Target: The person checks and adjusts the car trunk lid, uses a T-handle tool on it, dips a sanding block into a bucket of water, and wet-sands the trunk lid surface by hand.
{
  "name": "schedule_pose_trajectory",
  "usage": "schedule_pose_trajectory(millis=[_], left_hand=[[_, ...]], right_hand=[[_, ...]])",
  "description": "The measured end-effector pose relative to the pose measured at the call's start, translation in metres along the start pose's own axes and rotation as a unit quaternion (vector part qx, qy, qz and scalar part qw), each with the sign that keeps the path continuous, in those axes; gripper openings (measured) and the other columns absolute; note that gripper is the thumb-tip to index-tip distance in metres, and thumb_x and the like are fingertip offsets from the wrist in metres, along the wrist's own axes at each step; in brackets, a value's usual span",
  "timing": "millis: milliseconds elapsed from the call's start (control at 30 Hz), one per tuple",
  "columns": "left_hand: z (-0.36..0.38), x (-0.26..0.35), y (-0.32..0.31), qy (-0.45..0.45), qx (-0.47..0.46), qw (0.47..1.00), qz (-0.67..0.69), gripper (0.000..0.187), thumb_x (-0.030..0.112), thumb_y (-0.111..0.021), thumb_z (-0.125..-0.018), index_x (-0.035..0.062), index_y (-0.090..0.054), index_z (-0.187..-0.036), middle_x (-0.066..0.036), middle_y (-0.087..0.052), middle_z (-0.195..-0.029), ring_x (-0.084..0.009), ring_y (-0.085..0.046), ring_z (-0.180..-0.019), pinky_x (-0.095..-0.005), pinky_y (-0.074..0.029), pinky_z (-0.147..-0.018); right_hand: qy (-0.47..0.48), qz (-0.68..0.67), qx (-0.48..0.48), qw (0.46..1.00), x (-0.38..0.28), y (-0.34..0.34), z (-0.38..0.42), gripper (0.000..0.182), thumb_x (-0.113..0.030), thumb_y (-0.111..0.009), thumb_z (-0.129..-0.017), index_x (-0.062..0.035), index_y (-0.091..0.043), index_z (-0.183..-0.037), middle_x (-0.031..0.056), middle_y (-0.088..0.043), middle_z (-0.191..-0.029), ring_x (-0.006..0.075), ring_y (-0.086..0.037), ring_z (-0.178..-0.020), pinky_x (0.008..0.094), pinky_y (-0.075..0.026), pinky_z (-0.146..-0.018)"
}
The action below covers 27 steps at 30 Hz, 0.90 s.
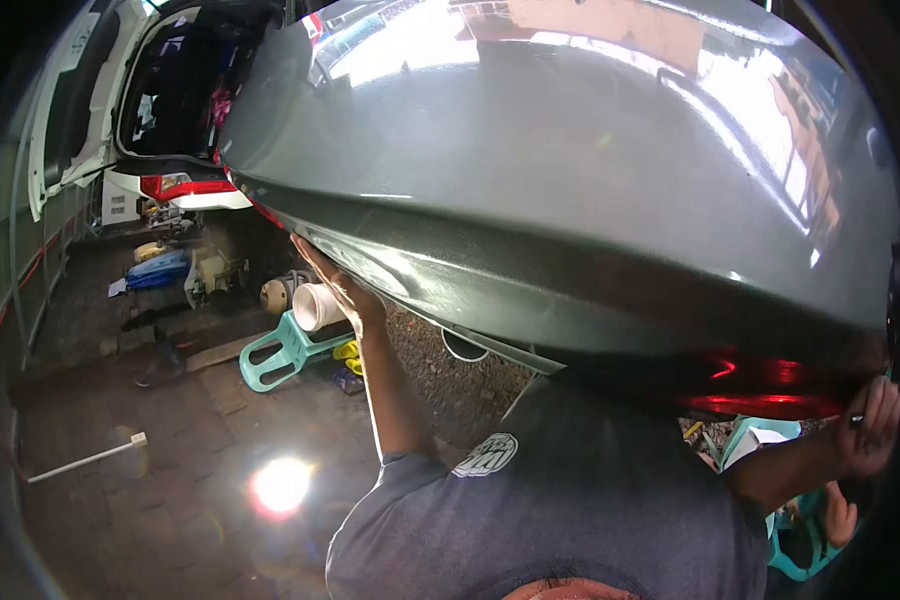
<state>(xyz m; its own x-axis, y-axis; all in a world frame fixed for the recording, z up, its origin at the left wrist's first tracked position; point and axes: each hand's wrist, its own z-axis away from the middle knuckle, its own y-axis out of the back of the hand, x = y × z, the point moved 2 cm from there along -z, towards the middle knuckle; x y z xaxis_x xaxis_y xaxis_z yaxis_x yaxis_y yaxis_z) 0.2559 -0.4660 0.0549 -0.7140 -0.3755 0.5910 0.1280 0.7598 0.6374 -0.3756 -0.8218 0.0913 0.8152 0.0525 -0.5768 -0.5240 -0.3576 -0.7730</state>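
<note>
The left hand (338,290) lies flat against the lower left edge of a glossy grey car panel (570,150), while the right hand (875,418) is located at the panel's lower right end, adjacent to a red light (770,405). Near the left hand, a pale round tub (318,307) is positioned by a teal stool (280,352); a white rod (85,459) lies on the floor (170,520), and a white car (110,100) with its rear open occupies the upper left.
</note>
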Motion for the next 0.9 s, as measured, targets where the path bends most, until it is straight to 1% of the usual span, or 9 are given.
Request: schedule_pose_trajectory(millis=[200, 367, 400, 433, 500, 533, 633, 733, 900], left_hand=[[0.021, 0.020, 0.001, 0.016, 0.034, 0.999, -0.017, 0.081, 0.062, -0.023, -0.100, 0.0008, -0.023, -0.152, -0.021, -0.020, -0.159, -0.0359, -0.017, -0.148, -0.0456, -0.012, -0.120], [0.083, -0.001, 0.000, 0.102, 0.053, 0.993, 0.010, 0.077, 0.059, -0.028, -0.101, 0.0008, -0.028, -0.151, -0.022, -0.025, -0.157, -0.0371, -0.023, -0.146, -0.0461, -0.016, -0.119], [0.101, -0.013, 0.000, 0.155, 0.067, 0.985, 0.041, 0.074, 0.055, -0.035, -0.101, 0.0007, -0.027, -0.151, -0.022, -0.023, -0.157, -0.0373, -0.025, -0.145, -0.0452, -0.018, -0.118], [0.117, -0.024, 0.000, 0.201, 0.088, 0.975, 0.028, 0.074, 0.054, -0.037, -0.101, 0.0008, -0.026, -0.151, -0.022, -0.023, -0.157, -0.0371, -0.026, -0.144, -0.0450, -0.019, -0.118], [0.154, -0.056, 0.000, 0.298, 0.127, 0.946, 0.006, 0.073, 0.051, -0.040, -0.101, 0.0008, -0.025, -0.152, -0.022, -0.022, -0.157, -0.0366, -0.027, -0.144, -0.0445, -0.021, -0.117], [0.175, -0.078, -0.004, 0.358, 0.147, 0.922, 0.021, 0.075, 0.051, -0.045, -0.100, 0.0010, -0.023, -0.152, -0.022, -0.021, -0.157, -0.0366, -0.028, -0.143, -0.0450, -0.022, -0.117], [0.219, -0.121, -0.027, 0.522, 0.175, 0.825, 0.127, 0.075, 0.056, -0.044, -0.099, 0.0009, -0.031, -0.148, -0.022, -0.036, -0.149, -0.0356, -0.043, -0.132, -0.0456, -0.034, -0.110], [0.238, -0.130, -0.042, 0.615, 0.043, 0.647, 0.448, 0.077, 0.063, -0.040, -0.097, -0.0002, -0.039, -0.141, -0.020, -0.050, -0.137, -0.0304, -0.056, -0.115, -0.0434, -0.047, -0.097], [0.227, -0.115, -0.063, 0.520, -0.023, 0.679, 0.518, 0.082, 0.070, -0.030, -0.096, -0.0015, -0.042, -0.135, -0.019, -0.057, -0.125, -0.0287, -0.063, -0.101, -0.0397, -0.056, -0.075]], right_hand=[[-0.024, -0.023, -0.034, 0.999, 0.012, -0.029, -0.019, 0.030, -0.014, -0.041, -0.101, -0.0079, -0.041, -0.071, 0.0028, -0.038, -0.054, 0.0091, -0.032, -0.040, 0.0204, -0.031, -0.038], [-0.091, -0.043, -0.091, 0.991, 0.029, -0.064, -0.016, 0.037, -0.021, -0.040, -0.105, -0.0109, -0.037, -0.070, 0.0029, -0.037, -0.055, 0.0093, -0.030, -0.038, 0.0227, -0.028, -0.033], [-0.084, -0.040, -0.137, 0.986, 0.034, -0.077, -0.011, 0.024, -0.022, -0.040, -0.105, -0.0044, -0.041, -0.089, 0.0035, -0.038, -0.059, 0.0094, -0.031, -0.038, 0.0220, -0.030, -0.032], [-0.077, -0.037, -0.182, 0.980, 0.042, -0.098, -0.006, 0.026, -0.023, -0.040, -0.106, 0.0020, -0.046, -0.108, 0.0041, -0.038, -0.062, 0.0095, -0.031, -0.038, 0.0213, -0.032, -0.032], [-0.016, -0.019, -0.141, 0.990, 0.051, -0.137, 0.014, 0.045, -0.025, -0.043, -0.105, 0.0039, -0.035, -0.139, 0.0043, -0.038, -0.063, 0.0088, -0.033, -0.039, 0.0208, -0.033, -0.030], [-0.035, 0.023, -0.187, 0.982, 0.053, -0.140, 0.022, 0.065, -0.030, -0.046, -0.104, -0.0087, -0.012, -0.155, 0.0036, -0.039, -0.067, 0.0087, -0.033, -0.039, 0.0224, -0.037, -0.030], [-0.059, 0.090, -0.184, 0.977, 0.087, -0.197, 0.056, 0.067, -0.035, -0.049, -0.102, -0.0100, -0.016, -0.154, 0.0017, -0.036, -0.066, 0.0074, -0.032, -0.040, 0.0225, -0.033, -0.029], [-0.107, 0.171, -0.158, 0.967, 0.120, -0.224, 0.097, 0.065, -0.035, -0.054, -0.100, -0.0026, -0.027, -0.150, -0.0023, -0.036, -0.067, 0.0043, -0.032, -0.044, 0.0199, -0.025, -0.035], [-0.137, 0.447, -0.217, 0.857, 0.188, -0.305, 0.167, 0.035, -0.018, -0.053, -0.100, 0.0017, -0.055, -0.129, -0.0047, -0.048, -0.074, 0.0013, -0.039, -0.061, 0.0171, -0.029, -0.054]])
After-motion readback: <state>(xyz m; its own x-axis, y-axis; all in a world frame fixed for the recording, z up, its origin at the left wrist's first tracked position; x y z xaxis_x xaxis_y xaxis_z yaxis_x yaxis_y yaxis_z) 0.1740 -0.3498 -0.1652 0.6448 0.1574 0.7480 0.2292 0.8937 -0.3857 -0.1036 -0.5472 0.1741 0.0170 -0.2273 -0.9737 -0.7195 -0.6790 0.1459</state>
